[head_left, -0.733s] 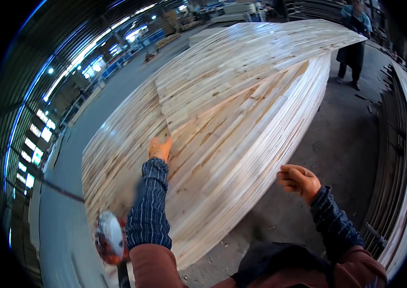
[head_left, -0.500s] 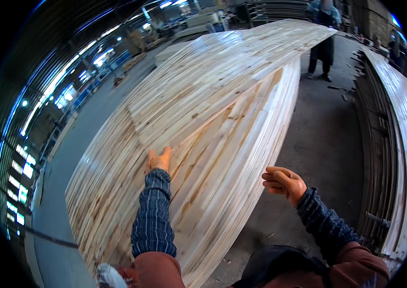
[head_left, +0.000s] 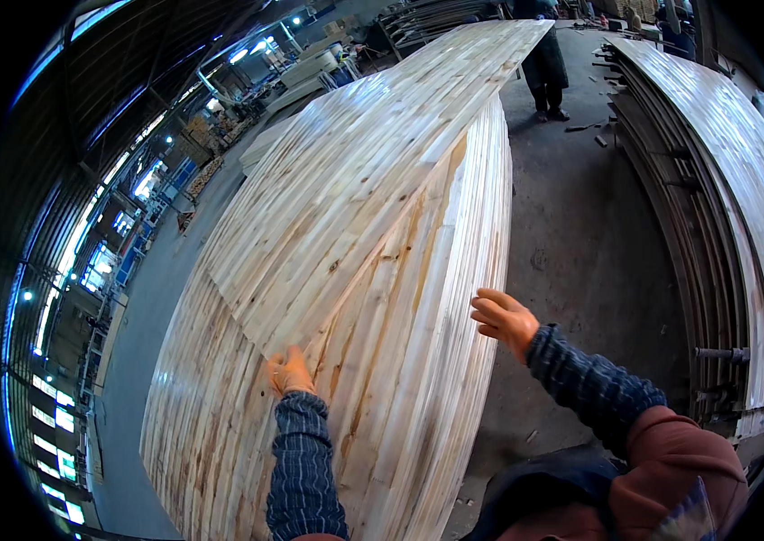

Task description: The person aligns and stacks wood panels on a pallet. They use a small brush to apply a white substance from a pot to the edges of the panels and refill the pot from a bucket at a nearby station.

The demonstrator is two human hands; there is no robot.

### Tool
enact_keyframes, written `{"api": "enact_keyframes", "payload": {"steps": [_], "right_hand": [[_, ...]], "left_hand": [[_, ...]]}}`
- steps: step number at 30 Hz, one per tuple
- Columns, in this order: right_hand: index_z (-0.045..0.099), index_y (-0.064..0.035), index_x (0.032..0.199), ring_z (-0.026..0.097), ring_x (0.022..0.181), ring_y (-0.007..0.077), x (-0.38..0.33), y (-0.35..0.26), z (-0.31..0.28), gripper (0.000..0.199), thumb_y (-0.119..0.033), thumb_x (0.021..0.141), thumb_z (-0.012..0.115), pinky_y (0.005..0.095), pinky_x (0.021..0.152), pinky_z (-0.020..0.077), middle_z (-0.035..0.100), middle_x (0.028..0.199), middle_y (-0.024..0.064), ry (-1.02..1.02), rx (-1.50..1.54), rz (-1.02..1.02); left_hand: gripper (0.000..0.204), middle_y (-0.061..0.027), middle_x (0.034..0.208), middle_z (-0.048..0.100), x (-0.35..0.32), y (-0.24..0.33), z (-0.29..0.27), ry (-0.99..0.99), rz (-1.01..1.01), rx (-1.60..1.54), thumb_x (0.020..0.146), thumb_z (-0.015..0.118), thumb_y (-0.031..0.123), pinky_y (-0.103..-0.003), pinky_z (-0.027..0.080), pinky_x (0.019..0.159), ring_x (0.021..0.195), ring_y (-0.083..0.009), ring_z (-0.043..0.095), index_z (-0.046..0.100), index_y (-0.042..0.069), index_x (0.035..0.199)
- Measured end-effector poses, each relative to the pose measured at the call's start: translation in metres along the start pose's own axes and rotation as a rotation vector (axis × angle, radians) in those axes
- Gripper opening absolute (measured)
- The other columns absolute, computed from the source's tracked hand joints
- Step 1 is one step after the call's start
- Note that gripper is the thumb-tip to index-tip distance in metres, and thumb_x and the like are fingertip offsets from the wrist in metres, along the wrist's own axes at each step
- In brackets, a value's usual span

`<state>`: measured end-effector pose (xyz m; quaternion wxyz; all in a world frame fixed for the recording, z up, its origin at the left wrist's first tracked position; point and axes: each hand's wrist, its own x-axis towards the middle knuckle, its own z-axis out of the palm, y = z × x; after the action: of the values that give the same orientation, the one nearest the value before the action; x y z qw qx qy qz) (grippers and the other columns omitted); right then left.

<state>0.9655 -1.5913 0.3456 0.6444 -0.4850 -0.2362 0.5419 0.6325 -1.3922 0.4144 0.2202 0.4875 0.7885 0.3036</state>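
A large jointed-wood panel (head_left: 337,189) lies askew on top of a tall stack of similar wooden panels (head_left: 382,433). My left hand (head_left: 290,371), in an orange glove, closes on the panel's near corner, its fingers partly hidden. The arm above it wears a dark striped sleeve cover. To the right, my right hand (head_left: 504,323), gloved alike, hovers beside the stack's long right edge. Its fingers reach out to the left, slightly bent, with nothing in them. At the far end of the panel stands a person (head_left: 544,72) in dark clothes, whose hands I cannot see.
Another stack of panels (head_left: 716,135) runs along the right, with dark bars (head_left: 720,354) jutting from its side. Between the stacks is grey concrete floor (head_left: 571,261) with wood scraps. Lower piles of boards (head_left: 310,72) stand at the far left.
The panel's near corner and my left hand have come lower in the view, closer to me. My right hand has shifted slightly left and its fingers have straightened. The whole view has turned somewhat.
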Motion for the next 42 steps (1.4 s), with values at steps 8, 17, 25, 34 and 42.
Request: {"api": "enact_keyframes", "payload": {"steps": [8,17,25,34,42], "right_hand": [[0.052,0.0076,0.112,0.053,0.095,0.0221,0.054,0.016,0.054,0.069,-0.054,0.083,0.063,0.0321,0.085,0.0429,0.054,0.105,0.0153,0.052,-0.145,-0.207],[0.053,0.0025,0.125,0.055,0.112,0.0326,0.109,0.088,0.220,0.059,-0.038,0.084,0.068,0.0377,0.097,0.0430,0.058,0.120,0.0223,0.165,0.134,-0.260],[0.062,-0.0007,0.109,0.067,0.078,0.0229,0.128,0.111,0.259,0.039,-0.024,0.079,0.070,0.0347,0.062,0.0512,0.068,0.093,0.0119,0.102,0.355,-0.151],[0.057,-0.0005,0.122,0.067,0.097,0.0282,0.033,0.071,0.257,0.045,-0.019,0.083,0.072,0.0441,0.088,0.0547,0.065,0.116,0.0166,0.198,0.422,0.024],[0.055,-0.0002,0.127,0.067,0.100,0.0286,-0.059,0.107,0.282,0.055,-0.044,0.093,0.057,0.0427,0.093,0.0518,0.064,0.119,0.0177,0.373,0.740,-0.221]], "left_hand": [[0.042,-0.0126,0.097,0.062,-0.064,0.000,0.035,-0.038,0.245,-0.301,0.081,0.065,0.039,-0.038,0.045,0.079,0.088,-0.0252,0.057,0.061,0.004,0.103],[0.039,-0.0158,0.096,0.064,-0.032,-0.035,0.048,-0.142,0.400,-0.498,0.082,0.067,0.035,-0.039,0.046,0.078,0.088,-0.0266,0.059,0.065,-0.002,0.095],[0.044,-0.0068,0.122,0.056,-0.036,-0.048,0.019,-0.527,0.272,-0.925,0.088,0.068,0.022,-0.029,0.039,0.096,0.112,-0.0171,0.052,0.054,0.006,0.127],[0.063,-0.0040,0.126,0.059,0.154,-0.072,0.008,-1.185,-0.303,-1.513,0.082,0.063,0.059,-0.042,0.046,0.095,0.115,-0.0253,0.055,0.056,0.015,0.126],[0.072,-0.0088,0.131,0.056,0.317,-0.049,-0.068,-1.021,-0.050,-1.408,0.085,0.050,0.062,-0.053,0.047,0.092,0.115,-0.0338,0.055,0.048,0.012,0.137]]}}
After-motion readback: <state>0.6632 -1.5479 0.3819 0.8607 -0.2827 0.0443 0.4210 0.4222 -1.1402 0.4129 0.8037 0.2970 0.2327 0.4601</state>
